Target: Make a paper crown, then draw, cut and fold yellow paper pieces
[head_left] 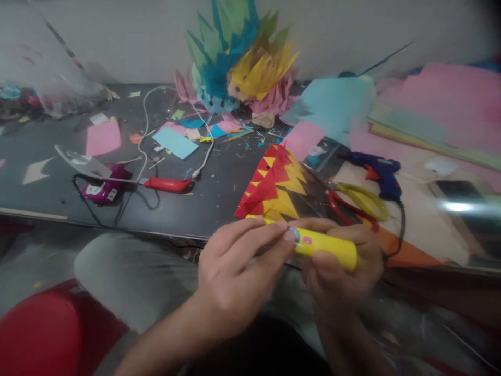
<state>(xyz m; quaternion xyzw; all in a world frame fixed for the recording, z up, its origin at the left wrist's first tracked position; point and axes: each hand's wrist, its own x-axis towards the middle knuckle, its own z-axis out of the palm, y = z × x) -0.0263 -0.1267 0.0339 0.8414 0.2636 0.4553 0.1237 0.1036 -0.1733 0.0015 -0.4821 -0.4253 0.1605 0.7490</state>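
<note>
The left hand (238, 263) and right hand (346, 266) close their fingers around a yellow tube (329, 248). Red-and-yellow spiked paper (271, 181) lies just beyond.

Yellow tube (329, 248) partly hidden behind hands (238, 263)

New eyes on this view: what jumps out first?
Probably the bright yellow tube, held low and near the picture's centre. Next, the spiky cluster of coloured folded paper at the top centre, at the back of the dark table. Then the red-and-yellow toothed paper piece, lying between those two.
</note>
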